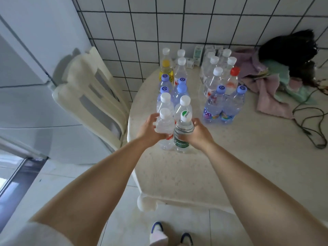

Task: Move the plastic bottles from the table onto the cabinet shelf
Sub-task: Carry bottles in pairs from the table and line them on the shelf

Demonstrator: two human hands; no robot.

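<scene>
Item: left hand (150, 129) grips white-capped bottle (166, 127); right hand (199, 133) grips green-labelled bottle (183, 134), near bench (230, 157) edge. Lift both straight up, clearing neighbours.

Soft daylight, fisheye-bent edges, mild blur

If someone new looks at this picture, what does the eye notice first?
First, the two hands at the centre: the left hand grips a white-capped bottle, the right hand a green-labelled bottle, both at the near end of a double row. Behind stand many more bottles on the table; a yellow bottle stands out at the back.
</scene>
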